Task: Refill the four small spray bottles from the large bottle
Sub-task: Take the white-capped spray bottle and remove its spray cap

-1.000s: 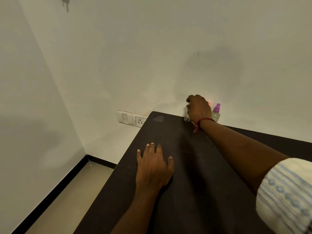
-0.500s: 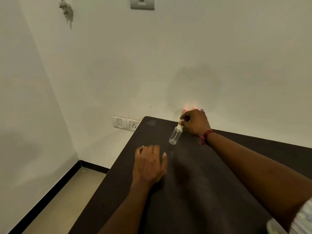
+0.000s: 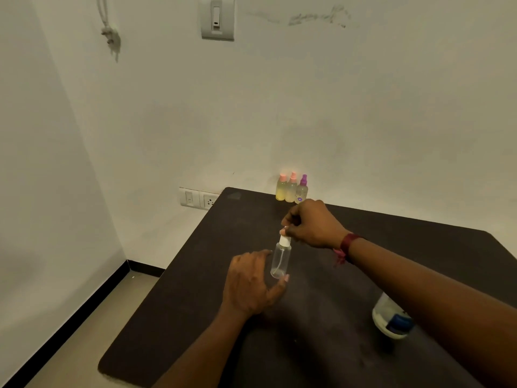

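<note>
Right grip (image 3: 313, 224) was pinched onto the white spray top (image 3: 285, 240) of a small clear plastic spray bottle (image 3: 280, 260), fingertips clamped right at the nozzle end. Left grip (image 3: 251, 281) was curled round that same bottle from the left, with the thumb tip down by the base and the other fingers up near the shoulder. So both were grasping the one bottle.

The bottle was more or less upright, leaning a touch, over the middle of the dark brown tabletop (image 3: 195, 303). You could see the thin dip tube inside and it looked pretty much empty. Couldn't tell if its base was actually resting on the tabletop or not.

The right wrist had a dark red thread band (image 3: 347, 245) on it.

Further out, three more small spray bottles stood in a tight row against the wall at the far edge. Two were pink-capped bottles with yellowish liquid (image 3: 286, 189), and just to their right was a purple-capped bottle (image 3: 302, 190).

The large white bottle with the blue bit (image 3: 391, 320) sat near the right side, partly hidden behind the right forearm.

A white wall socket plate (image 3: 198, 198) was just off the tabletop's far left corner.
</note>
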